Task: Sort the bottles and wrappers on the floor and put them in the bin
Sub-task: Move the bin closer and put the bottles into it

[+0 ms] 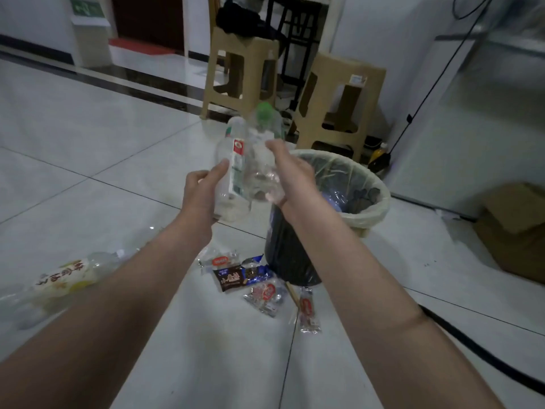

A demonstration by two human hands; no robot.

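Wrappers (253, 283) on glossy white tiled floor (88, 149)

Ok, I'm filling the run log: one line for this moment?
left hand: holds labelled bottle | right hand: holds green-capped bottle | bin: beside | wrappers: floor

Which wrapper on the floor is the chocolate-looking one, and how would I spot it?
Start at the bin with its pale liner. On the floor tiles at its base lies a cluster of wrappers; the dark brown wrapper sits on the left side. It is the only opaque brown one with white lettering; its neighbours are clear with red labels, or blue.
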